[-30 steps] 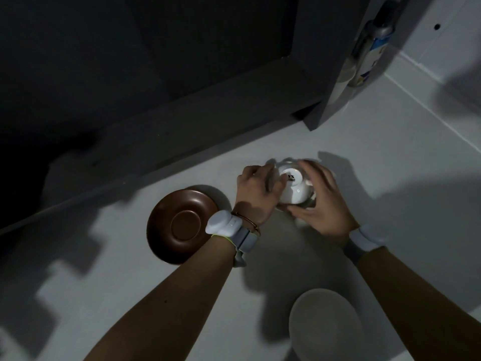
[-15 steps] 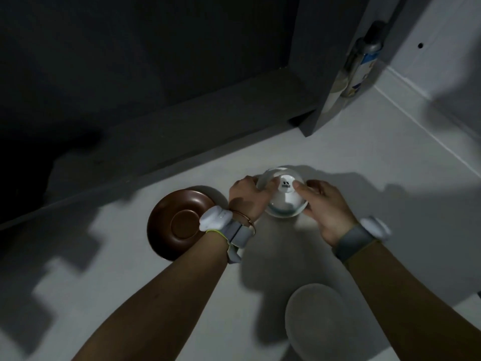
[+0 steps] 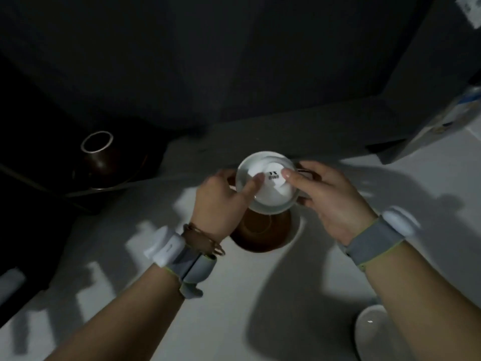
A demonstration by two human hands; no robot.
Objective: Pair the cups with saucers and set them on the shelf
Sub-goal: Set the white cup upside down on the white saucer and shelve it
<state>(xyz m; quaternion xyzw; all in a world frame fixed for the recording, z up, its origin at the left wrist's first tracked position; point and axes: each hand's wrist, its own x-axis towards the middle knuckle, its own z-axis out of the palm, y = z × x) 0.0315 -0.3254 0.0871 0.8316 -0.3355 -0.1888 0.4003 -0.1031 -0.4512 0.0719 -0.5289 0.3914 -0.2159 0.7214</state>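
Both hands hold a white cup-and-saucer piece (image 3: 270,196) with its underside and printed mark facing up; I cannot tell cup from saucer in it. My left hand (image 3: 221,201) grips its left rim with the thumb on top. My right hand (image 3: 333,199) grips the right side. The piece hovers just above a brown saucer (image 3: 263,233) that lies on the white counter. A brown cup (image 3: 100,155) with a pale rim stands in the dark at the left. Another white saucer (image 3: 374,332) lies at the bottom right, partly behind my right forearm.
A dark shelf board (image 3: 312,131) runs behind the hands, with a dark recess above it. A bottle with a blue-and-white label (image 3: 447,118) leans at the right by the shelf's side panel. The counter (image 3: 234,308) is white with hard shadows.
My hands have carried the white piece left, and it now hangs over the brown saucer. The view has swung left, which brings the brown cup into sight.
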